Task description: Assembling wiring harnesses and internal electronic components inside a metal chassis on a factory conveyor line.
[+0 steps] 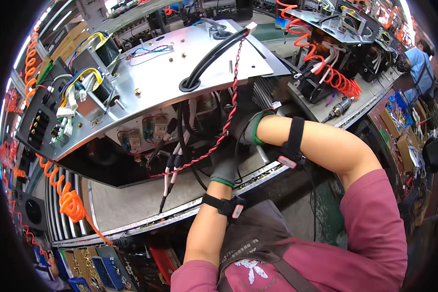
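Both gloved hands reach under the tilted metal panel [180, 63]; fingers lost in shadow, so grip cannot be told. Left hand [225, 166] sits beside the red-black twisted wire [227, 124]. Right hand [246, 124] is deeper in, by the finned block [265, 92]. Open machine housing [131, 204] holds black cables [169, 168] hanging down. Orange coiled hose [65, 194] lies left. Bins [95, 267] below, contents unclear.
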